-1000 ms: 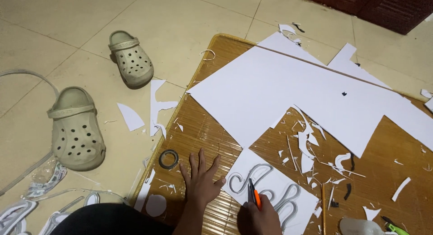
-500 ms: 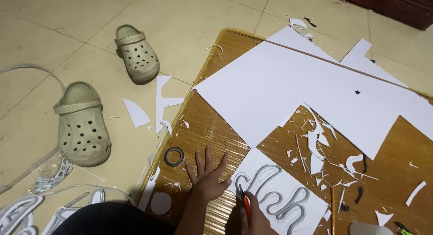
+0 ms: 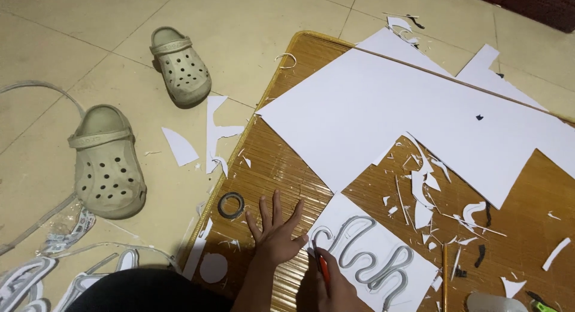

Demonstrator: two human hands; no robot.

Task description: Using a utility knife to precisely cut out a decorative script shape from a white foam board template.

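Left hand [image 3: 277, 234] fingers splayed flat, pinning the lettered white sheet [image 3: 371, 261] on the bamboo mat [image 3: 287, 168] while right hand [image 3: 335, 288] grips, probably, an orange craft knife [image 3: 322, 265] to cut.

Left hand [image 3: 277, 232] presses flat on mat [image 3: 287, 168]; right hand [image 3: 335, 285] holds red cutter [image 3: 323, 267] at lettered sheet [image 3: 374, 258].
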